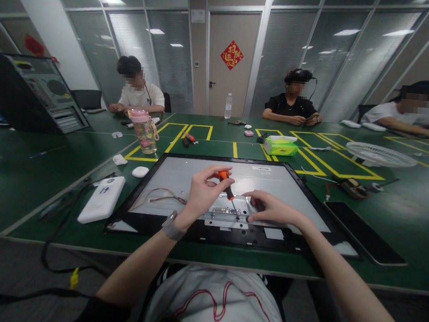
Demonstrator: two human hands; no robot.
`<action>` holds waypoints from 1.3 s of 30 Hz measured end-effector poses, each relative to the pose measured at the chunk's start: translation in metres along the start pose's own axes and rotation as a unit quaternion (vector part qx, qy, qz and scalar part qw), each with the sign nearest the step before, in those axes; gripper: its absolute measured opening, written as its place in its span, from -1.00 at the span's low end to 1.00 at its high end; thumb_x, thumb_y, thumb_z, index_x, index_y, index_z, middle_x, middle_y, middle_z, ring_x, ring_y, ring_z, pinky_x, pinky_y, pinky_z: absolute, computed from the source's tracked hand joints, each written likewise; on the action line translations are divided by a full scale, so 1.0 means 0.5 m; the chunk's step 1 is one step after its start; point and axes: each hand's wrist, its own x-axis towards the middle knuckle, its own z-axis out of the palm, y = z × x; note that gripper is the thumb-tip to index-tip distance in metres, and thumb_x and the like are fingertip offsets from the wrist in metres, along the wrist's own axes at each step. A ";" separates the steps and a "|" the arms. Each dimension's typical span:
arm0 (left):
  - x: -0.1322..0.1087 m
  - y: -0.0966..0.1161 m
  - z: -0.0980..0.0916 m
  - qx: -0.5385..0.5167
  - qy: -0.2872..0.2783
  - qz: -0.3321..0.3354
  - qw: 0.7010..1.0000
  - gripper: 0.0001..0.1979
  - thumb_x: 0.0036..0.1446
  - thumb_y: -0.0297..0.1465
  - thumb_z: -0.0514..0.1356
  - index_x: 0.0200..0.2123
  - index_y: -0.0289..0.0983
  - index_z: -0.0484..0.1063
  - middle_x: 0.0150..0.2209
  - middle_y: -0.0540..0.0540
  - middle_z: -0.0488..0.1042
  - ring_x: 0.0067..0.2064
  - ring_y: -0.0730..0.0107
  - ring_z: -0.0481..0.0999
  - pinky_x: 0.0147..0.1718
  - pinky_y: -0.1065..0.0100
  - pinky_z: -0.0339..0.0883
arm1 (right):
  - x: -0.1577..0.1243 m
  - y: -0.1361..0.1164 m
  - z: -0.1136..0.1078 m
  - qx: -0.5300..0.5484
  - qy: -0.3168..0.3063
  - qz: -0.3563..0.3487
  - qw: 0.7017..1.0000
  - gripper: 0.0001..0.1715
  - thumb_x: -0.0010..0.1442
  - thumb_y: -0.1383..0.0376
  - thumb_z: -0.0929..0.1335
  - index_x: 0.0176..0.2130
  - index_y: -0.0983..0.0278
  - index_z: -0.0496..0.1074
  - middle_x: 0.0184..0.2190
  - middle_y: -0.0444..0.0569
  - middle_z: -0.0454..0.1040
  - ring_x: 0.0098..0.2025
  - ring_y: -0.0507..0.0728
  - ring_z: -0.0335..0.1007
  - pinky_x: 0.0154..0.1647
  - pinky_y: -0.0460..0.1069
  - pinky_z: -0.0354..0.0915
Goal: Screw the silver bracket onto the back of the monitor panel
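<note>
My left hand [207, 193] grips a screwdriver [226, 182] by its orange and black handle, fingers and thumb closed round it. The shaft slants down to a metal bracket [228, 216] with several small fittings, and the tip meets it near the right side. At the bracket's right end is my right hand [270, 208], thumb and forefinger apart; a dark patch between them is unclear. Under both hands lies a flat display panel [175, 177] with a grey back and black frame. Thin wires [162, 196] run across its left part.
A white power bank [102, 199] lies left of the panel, a black phone-like slab [362, 231] right. Beyond stand a pink-lided bottle [145, 132], a green packet [281, 147] and a round white grille [380, 154]. A computer case [36, 93] stands far left. Three people sit across the table.
</note>
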 end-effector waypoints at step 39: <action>-0.006 0.009 0.002 -0.065 -0.092 0.046 0.993 -0.72 0.07 -0.36 0.36 -0.10 -0.19 0.58 -0.22 -0.10 0.55 -0.15 0.32 0.52 -0.06 0.25 0.39 | 0.001 0.008 0.003 -0.006 0.004 -0.008 1.000 -0.18 -0.03 -0.02 0.49 0.12 0.30 0.39 -0.31 -0.06 0.35 -0.26 0.16 0.30 -0.21 0.03 0.28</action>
